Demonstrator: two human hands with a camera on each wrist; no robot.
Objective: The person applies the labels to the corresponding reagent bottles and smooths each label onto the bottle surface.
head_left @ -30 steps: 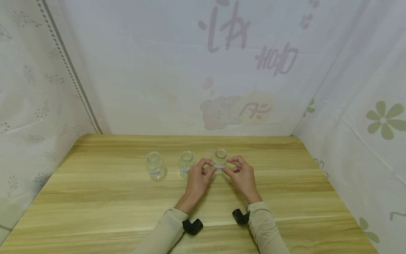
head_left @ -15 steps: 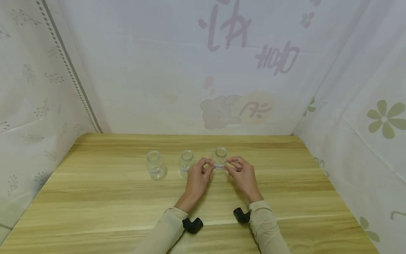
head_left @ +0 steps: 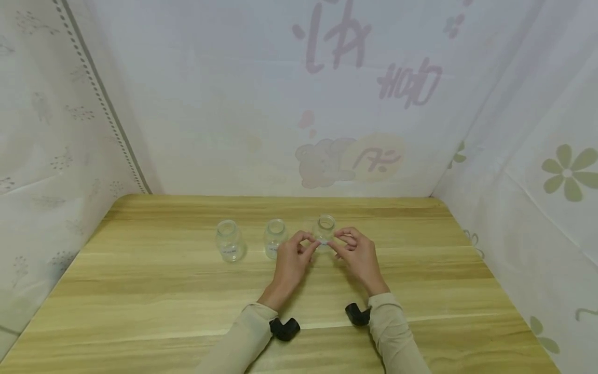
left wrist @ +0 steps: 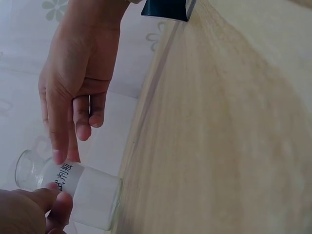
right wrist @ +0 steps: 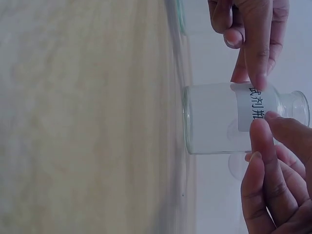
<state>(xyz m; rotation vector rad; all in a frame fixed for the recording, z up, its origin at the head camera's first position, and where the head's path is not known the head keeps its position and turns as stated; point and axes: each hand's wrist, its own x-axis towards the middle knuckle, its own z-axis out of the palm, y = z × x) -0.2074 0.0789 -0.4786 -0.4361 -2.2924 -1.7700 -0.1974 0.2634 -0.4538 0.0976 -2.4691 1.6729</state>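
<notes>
A clear glass reagent bottle stands upright on the table, mouth open, between the two hands. A white label with black characters lies across its side. My left hand holds the bottle from the left, thumb on the label and bent fingers at the glass. From the right, my right hand does the same, its thumb on the other end of the label. In the right wrist view the bottle's base meets the tabletop. The thumbs partly cover the label.
Two more labelled glass bottles stand to the left: a middle bottle, partly behind the left hand, and a far-left bottle. The wooden table ends at a printed cloth backdrop. Black devices sit on both wrists.
The thumbs have shifted slightly over the label, which now lies nearly level against the glass. The bottle and both hands stay almost where they were; the head view has tilted a little.
</notes>
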